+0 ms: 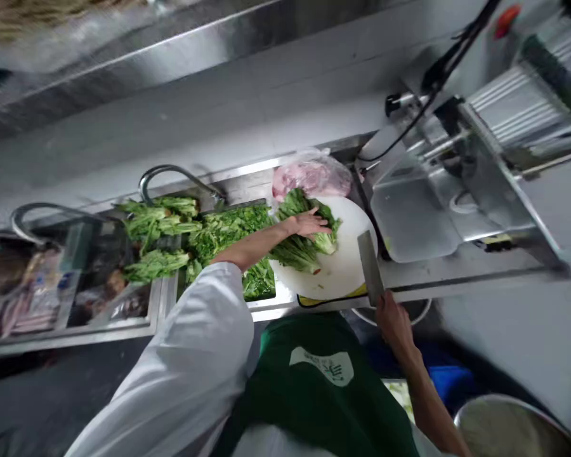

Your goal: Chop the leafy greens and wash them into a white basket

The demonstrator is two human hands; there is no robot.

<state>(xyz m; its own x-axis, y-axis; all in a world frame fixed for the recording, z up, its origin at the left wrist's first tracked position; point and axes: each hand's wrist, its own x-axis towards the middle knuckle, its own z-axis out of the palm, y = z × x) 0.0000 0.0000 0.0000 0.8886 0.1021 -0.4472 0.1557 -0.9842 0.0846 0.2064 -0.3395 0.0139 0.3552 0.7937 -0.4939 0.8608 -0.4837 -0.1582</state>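
My left hand (309, 223) lies with fingers spread on top of heads of leafy lettuce (299, 252), which rest on a round white cutting board (353, 223). A cleaver (371, 268) is in my right hand (391, 317), its fingers wrapped round the handle. The blade points away from me over the board's right edge, apart from the greens. Just behind the board sits a clear plastic bag of pink raw meat (311, 176). Left of the board, a sink basin holds chopped green leaves (233, 231).
More leafy heads (159, 263) lie on the ledge between the sinks, near a curved faucet (171, 168). Further left, another basin holds packaged items (42, 289). A metal slicing machine (419, 216) stands right of the board. A large round pot (509, 422) is at lower right.
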